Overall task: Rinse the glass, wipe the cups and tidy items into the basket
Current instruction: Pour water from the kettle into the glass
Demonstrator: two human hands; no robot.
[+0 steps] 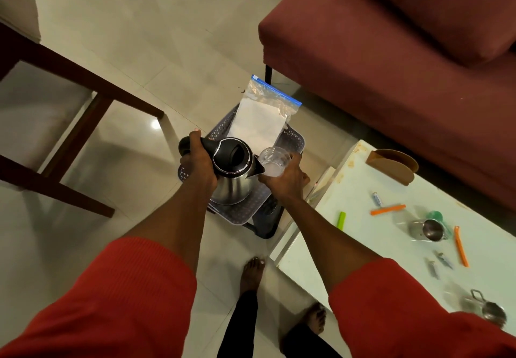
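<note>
My left hand (198,162) grips the black handle of a steel kettle (233,174), which is tilted so its spout touches the rim of a clear glass (275,162). My right hand (286,178) holds that glass from below and beside, and a little water shows in its bottom. Both hang over a grey perforated basket (293,138) on a small stool. A zip bag with white paper (262,114) leans in the basket's far end. Two steel cups (428,230) (492,313) stand on the white table (363,212) at right.
Orange clips (388,209) (460,246), a green clip (341,220), small sachets and a brown paper holder (393,166) lie on the table. A maroon sofa (391,58) fills the upper right. A wooden chair frame (83,123) stands left. My bare feet are on the tiled floor.
</note>
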